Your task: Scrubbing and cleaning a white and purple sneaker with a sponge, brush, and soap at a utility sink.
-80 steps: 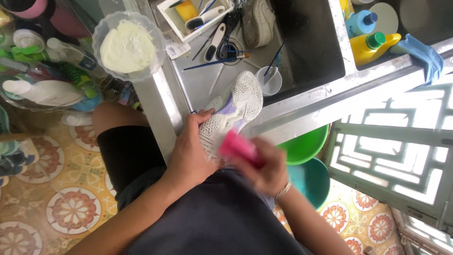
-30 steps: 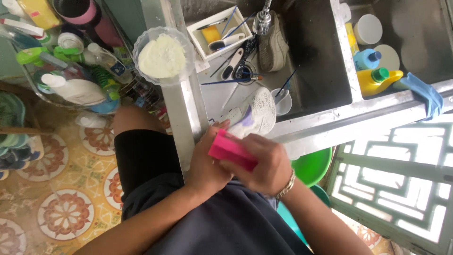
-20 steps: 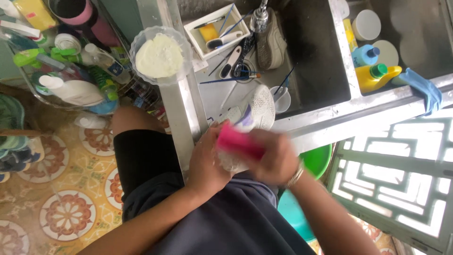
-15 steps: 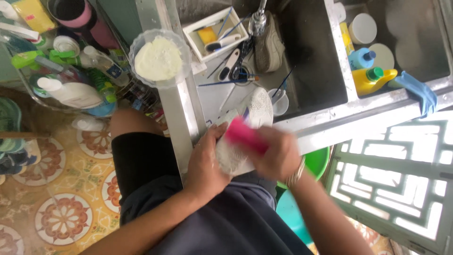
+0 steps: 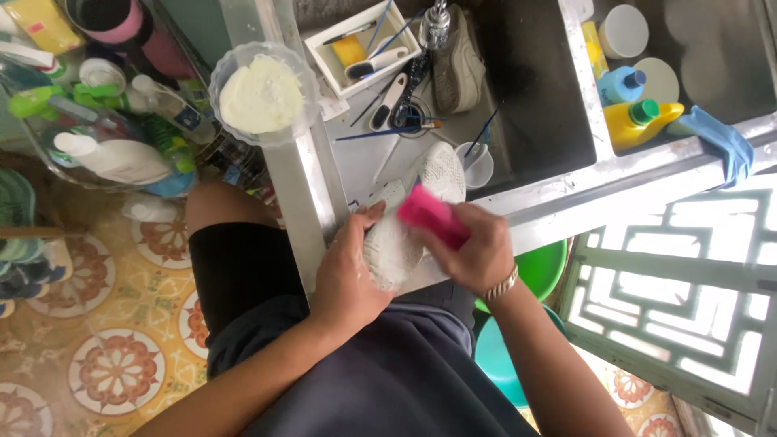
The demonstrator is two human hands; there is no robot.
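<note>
My left hand (image 5: 350,271) grips a white shoe (image 5: 401,235) from its left side, sole up, at the near edge of a metal sink (image 5: 534,105). My right hand (image 5: 477,251) is closed on a pink brush (image 5: 431,215), pressed against the shoe's sole. The toe of the shoe (image 5: 443,171) sticks out toward the sink. Foam or white residue covers my left hand's fingers.
A bowl of white powder (image 5: 263,93) sits on the sink's left rim. A white tray with brushes (image 5: 364,44), another grey shoe (image 5: 457,57) and a small cup (image 5: 477,162) lie in the sink. Blue and yellow bottles (image 5: 635,109) stand at right. Green and teal buckets (image 5: 526,324) sit below.
My right hand has moved the pink brush back and forth over the shoe's sole. My left hand keeps holding the shoe in the same place.
</note>
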